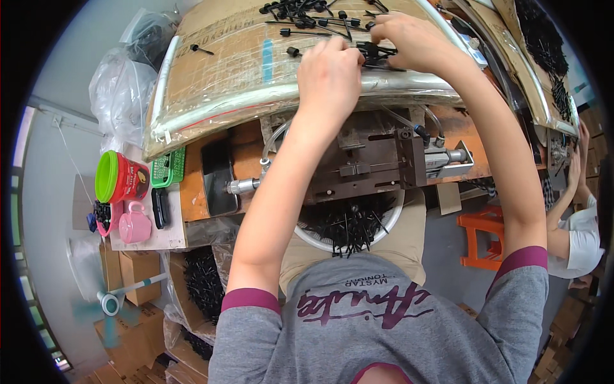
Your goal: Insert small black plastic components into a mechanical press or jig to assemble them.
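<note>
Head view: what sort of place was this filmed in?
Probably a small assembly workshop: a hose-fitted metal fixture sits on the wooden workbench, loose black stemmed parts lie by the person's hands, and cardboard boxes are stacked nearby.

On the near half of the cardboard tray [217, 67], the fingertips of the left hand [329, 70] are mostly hidden behind its own back, and those of the right hand [412, 41] are partly lost among black stemmed pieces [374, 51]; whether either grips one cannot be told. The tray's far edge is cut off. Just nearer than the tray, the left forearm [275, 185] covers part of the metal fixture [358, 169], which hides the far side of a white-rimmed basin [400, 208]. Left of and nearer than the tray, a fan's blades [109, 329] blur. Right of the tray, a co-worker [579, 243] is cropped.
</note>
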Tool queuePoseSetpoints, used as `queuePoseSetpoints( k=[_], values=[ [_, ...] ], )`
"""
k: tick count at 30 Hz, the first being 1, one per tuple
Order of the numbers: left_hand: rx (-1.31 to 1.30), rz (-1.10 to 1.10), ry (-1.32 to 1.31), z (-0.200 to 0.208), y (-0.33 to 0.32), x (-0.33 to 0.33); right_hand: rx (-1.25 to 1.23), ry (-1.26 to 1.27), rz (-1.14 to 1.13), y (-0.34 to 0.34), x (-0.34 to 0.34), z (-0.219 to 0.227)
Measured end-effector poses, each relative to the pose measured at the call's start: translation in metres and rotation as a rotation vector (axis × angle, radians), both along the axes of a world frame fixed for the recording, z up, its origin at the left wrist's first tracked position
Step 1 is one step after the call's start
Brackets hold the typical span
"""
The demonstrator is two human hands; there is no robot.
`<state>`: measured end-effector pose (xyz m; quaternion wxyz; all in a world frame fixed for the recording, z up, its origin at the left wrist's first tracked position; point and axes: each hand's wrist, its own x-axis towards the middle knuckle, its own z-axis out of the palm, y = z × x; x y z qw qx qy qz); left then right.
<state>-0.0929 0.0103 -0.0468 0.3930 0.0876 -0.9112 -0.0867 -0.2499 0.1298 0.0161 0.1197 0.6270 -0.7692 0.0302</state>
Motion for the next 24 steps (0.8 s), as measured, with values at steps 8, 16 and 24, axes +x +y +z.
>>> queuePoseSetpoints(
  k=[8,16,24],
  values=[
    [0.091,-0.155,-0.025,0.032,0.005,0.039,0.135,-0.179,-0.092,-0.032,-0.016,0.002],
    [0.550,-0.306,-0.030,0.024,0.064,0.136,0.242,-0.195,-0.158,-0.028,-0.007,0.013],
    [0.321,-0.166,-0.187,-0.042,0.106,0.168,-0.066,-0.033,0.086,0.007,-0.011,0.007]
  ],
)
